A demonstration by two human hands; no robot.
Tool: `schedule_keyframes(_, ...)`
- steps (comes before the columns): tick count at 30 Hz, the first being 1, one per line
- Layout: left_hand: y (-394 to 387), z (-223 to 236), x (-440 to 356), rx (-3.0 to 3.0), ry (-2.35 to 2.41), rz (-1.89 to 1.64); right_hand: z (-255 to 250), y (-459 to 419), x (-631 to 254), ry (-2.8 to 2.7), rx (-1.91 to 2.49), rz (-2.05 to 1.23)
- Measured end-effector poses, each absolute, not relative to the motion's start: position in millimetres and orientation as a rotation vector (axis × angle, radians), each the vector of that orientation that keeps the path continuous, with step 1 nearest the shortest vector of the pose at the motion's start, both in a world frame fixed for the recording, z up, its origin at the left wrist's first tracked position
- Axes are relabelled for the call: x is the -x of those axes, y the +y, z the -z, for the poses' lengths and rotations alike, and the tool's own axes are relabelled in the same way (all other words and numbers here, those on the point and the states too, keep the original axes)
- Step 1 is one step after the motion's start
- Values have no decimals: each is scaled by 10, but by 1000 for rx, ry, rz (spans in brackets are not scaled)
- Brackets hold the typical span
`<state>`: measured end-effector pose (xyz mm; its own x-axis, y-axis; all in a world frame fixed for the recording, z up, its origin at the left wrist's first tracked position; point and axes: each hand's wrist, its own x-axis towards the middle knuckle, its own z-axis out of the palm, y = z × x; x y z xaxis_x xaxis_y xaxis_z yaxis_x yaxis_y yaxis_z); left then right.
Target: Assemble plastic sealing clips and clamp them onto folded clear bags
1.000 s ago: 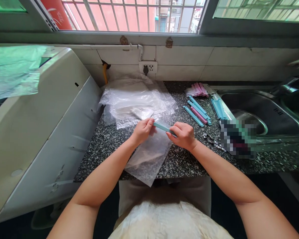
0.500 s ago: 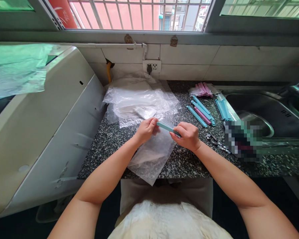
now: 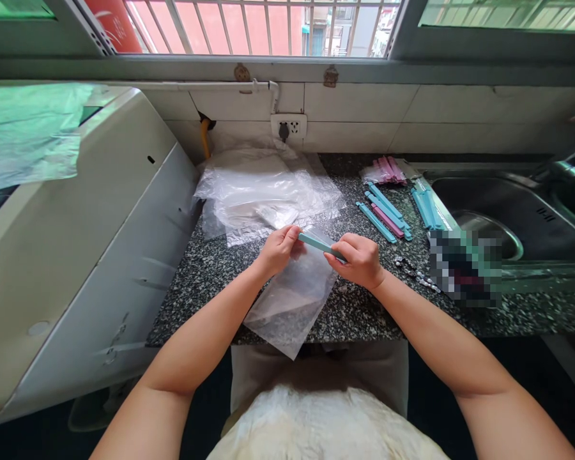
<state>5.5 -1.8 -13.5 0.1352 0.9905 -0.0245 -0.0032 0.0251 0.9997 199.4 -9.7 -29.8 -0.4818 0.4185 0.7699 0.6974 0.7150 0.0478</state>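
A blue bag sealing clip stretches between my two hands, across the top of a clear plastic bag. My left hand is closed on the clip's left end. Around its right end the fingers of my right hand are wrapped, thumb pressing along it. The bag hangs below the clip and its lower corner reaches past the counter's front edge. Beyond my right hand lie several blue clips with a pink clip among them. My fingers hide both ends of the held clip.
A pile of clear plastic bags lies at the back of the speckled counter. Pink clips and more blue clips are near the steel sink. A pixelated item sits at its front corner. A large pale appliance stands left.
The view has shifted slightly, so the surroundings sit a little further left. Both hands keep their hold on the clip, and nothing else visibly differs.
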Motion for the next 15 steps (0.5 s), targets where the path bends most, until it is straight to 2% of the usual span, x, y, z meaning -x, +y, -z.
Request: schedule_keyframes(15,-10,178,-59,-1217,1086,-1107,283,-101,-1993,-2135,813,432)
